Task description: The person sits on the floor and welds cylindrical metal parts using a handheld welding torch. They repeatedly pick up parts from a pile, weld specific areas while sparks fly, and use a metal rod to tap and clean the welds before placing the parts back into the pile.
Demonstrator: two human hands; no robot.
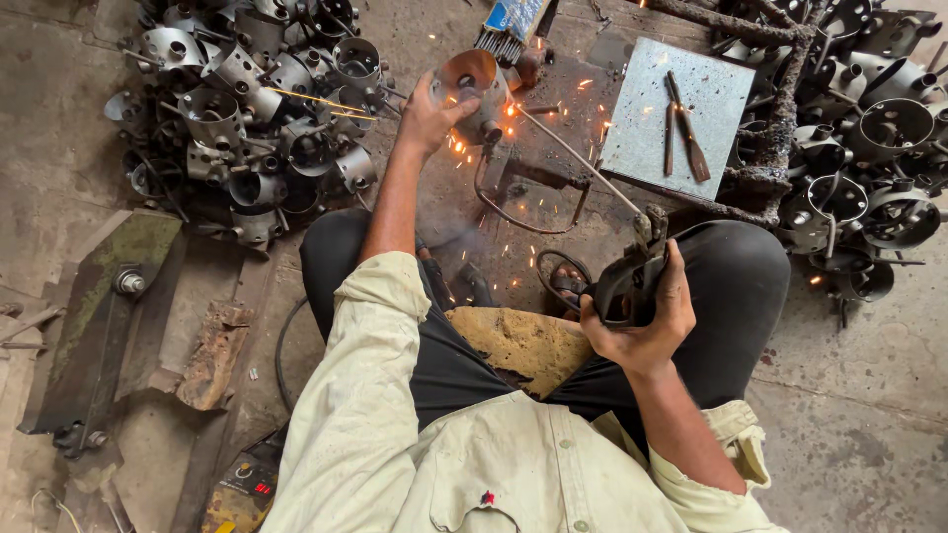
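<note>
Currently I am watching a short metal cylinder (469, 84), a cup-like sheet-metal part, being welded on the ground. It is sitting under the fingertips of the left hand (427, 118), whose fingers are curled over its near rim, gripping it and tilting its open mouth toward the camera. Orange sparks are scattering just beyond and to the right of those fingers, where the tip of a thin welding rod (568, 153) is meeting the part.

The rod is running back to an electrode holder (632, 276), which the right hand (642, 316) is clenching, fingers wrapped tight around its dark grip above the person's crossed legs. I am judging that welding this well means keeping the left fingers on the rim away from the arc, holding the cylinder steady, and feeding the rod evenly so that the spark stays at the seam.

Outward from the left fingers, on their far left side, a heap of finished cylinders (247, 109) is lying. Past the fingertips, a wire brush (509, 28) is lying. To the right of the rod, a grey steel plate (676, 114) is carrying a pair of tongs (683, 128). Beyond the right hand, more of the same parts (869, 148) are piled. Near the left elbow, a small welding machine (242, 489) is showing a lit display.
</note>
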